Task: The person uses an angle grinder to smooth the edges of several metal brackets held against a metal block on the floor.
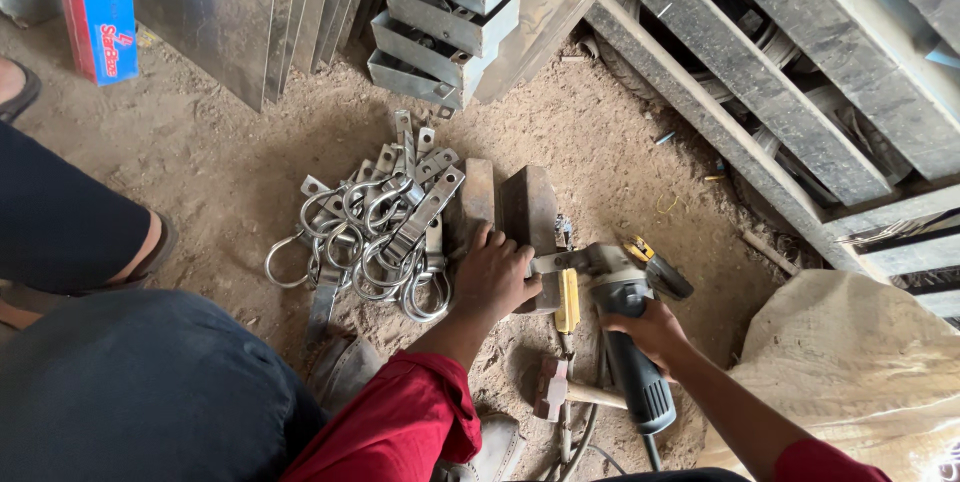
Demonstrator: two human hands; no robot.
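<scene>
My left hand [493, 277] presses a small flat metal piece [549, 262] down on a rusty steel block [528, 212] on the dirt floor. In my right hand [655, 332] is a grey angle grinder [628, 327], gripped by its body, with its head against the metal piece. A second rusty block [478, 194] stands just left of the first. To the left of my left hand lies a pile of shiny metal latch pieces with ring loops [375, 232].
A hammer [560, 390] lies on the dirt below the grinder. Stacked sheet-metal parts [445, 22] and panels [215, 12] stand at the top. A wooden pallet [760, 72] leans at right above a cloth sack [850, 372]. Another person's legs [70, 222] are at left.
</scene>
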